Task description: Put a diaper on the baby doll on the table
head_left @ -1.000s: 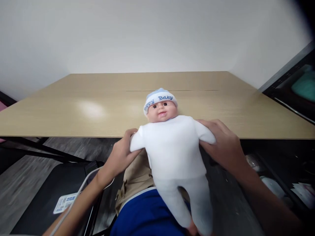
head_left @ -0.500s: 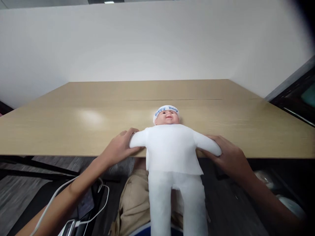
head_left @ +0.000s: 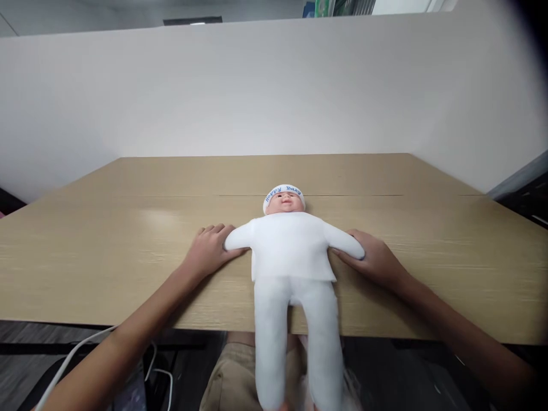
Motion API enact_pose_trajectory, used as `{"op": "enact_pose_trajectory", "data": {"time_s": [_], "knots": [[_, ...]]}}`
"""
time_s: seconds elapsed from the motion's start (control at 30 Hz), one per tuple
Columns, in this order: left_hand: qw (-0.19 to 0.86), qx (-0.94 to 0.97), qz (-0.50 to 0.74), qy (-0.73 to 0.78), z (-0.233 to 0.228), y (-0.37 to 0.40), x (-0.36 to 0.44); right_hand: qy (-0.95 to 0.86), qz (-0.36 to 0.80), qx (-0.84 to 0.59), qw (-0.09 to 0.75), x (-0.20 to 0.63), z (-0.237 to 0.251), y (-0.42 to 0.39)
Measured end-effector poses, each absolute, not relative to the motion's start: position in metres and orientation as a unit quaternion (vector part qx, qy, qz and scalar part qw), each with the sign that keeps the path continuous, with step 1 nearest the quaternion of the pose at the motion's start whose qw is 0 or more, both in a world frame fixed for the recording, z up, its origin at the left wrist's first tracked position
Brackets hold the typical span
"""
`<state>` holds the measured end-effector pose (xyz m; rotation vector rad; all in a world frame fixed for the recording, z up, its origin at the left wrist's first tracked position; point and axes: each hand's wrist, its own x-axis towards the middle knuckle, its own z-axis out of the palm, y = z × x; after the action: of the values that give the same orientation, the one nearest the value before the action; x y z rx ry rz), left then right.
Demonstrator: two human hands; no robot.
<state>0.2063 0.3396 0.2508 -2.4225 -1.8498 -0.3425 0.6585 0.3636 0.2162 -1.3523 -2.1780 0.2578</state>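
"Happy Baby" lettering on doll (head_left: 291, 251) hat (head_left: 283, 193), hands (head_left: 210, 251) (head_left: 373, 260) beside arms

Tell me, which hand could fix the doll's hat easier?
Probably the left hand: it lies a bit nearer the hat than the right hand. Both rest at the doll's arms.

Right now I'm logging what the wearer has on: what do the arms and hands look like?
Both forearms are bare, with no sleeves, gloves, rings or watch visible. Left hand and right hand are uncovered. A white cable runs alongside the left forearm.
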Motion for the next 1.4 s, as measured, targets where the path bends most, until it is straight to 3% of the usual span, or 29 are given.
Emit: {"op": "enact_pose_trajectory", "data": {"time_s": [0.3,0.53,0.7,1.1,1.4], "knots": [[0.068,-0.765,-0.182,-0.614,0.246,0.438,0.192,-0.814,0.084,-0.496,0.291,0.643,0.208,0.472],[0.105,-0.724,-0.279,-0.622,0.231,0.512,0.176,-0.804,-0.007,-0.502,0.32,0.636,0.193,0.561],[0.083,-0.73,-0.282,-0.617,0.223,0.55,0.159,-0.793,-0.033,-0.515,0.325,0.638,0.188,0.605],[0.036,-0.722,-0.274,-0.634,0.216,0.565,0.145,-0.795,0.007,-0.501,0.342,0.651,0.17,0.639],[0.076,-0.694,-0.296,-0.652,0.214,0.536,0.145,-0.739,0.0,-0.546,0.395,0.652,0.164,0.611]]}}
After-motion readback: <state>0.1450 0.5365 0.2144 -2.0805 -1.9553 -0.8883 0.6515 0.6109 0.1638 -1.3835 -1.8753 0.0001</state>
